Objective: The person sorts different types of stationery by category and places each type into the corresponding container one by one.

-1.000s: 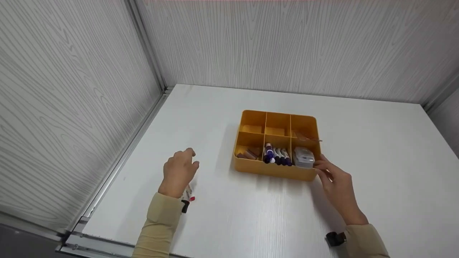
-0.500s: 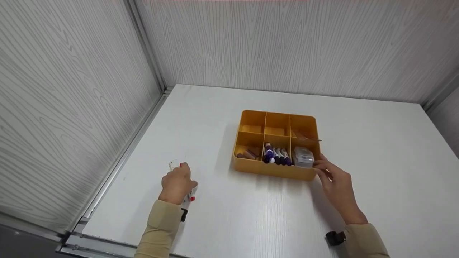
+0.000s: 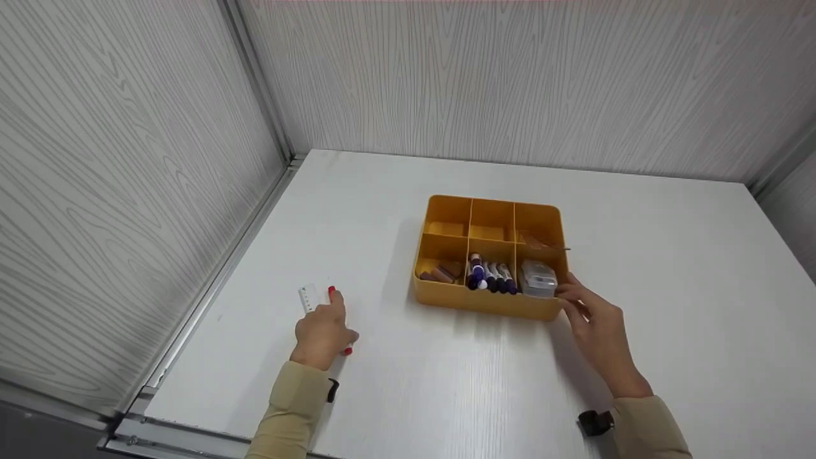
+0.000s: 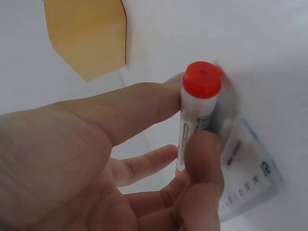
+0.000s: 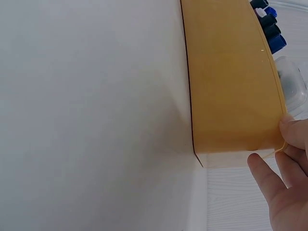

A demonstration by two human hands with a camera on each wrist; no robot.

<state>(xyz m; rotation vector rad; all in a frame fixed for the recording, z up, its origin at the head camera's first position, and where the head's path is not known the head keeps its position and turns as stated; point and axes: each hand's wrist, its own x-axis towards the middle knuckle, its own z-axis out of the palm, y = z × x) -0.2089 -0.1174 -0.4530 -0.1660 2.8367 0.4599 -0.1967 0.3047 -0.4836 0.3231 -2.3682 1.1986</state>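
Observation:
My left hand (image 3: 322, 328) pinches a white marker with a red cap (image 4: 199, 103) between thumb and fingers, low over the table's left part. Both red ends stick out past the hand in the head view. Under and beside this hand lies a clear ruler (image 3: 308, 296), partly hidden by it. My right hand (image 3: 596, 331) grips the near right corner of a yellow-orange divided box (image 3: 488, 306), thumb at the rim and fingers along the side, as the right wrist view (image 5: 288, 178) shows of the fingers.
Dark-capped markers (image 3: 494, 278) fill the box's front middle compartment. A clear plastic case (image 3: 539, 280) sits front right, brown blocks (image 3: 444, 274) front left, and a thin clear reddish piece (image 3: 539, 242) back right. Pale wood-grain panels (image 3: 510, 83) wall the white table (image 3: 446, 395) behind and at left.
My left hand has come down to the table and taken hold of the red-capped marker, shifting slightly right with it. The ruler has come into view. My right hand stays at the box corner.

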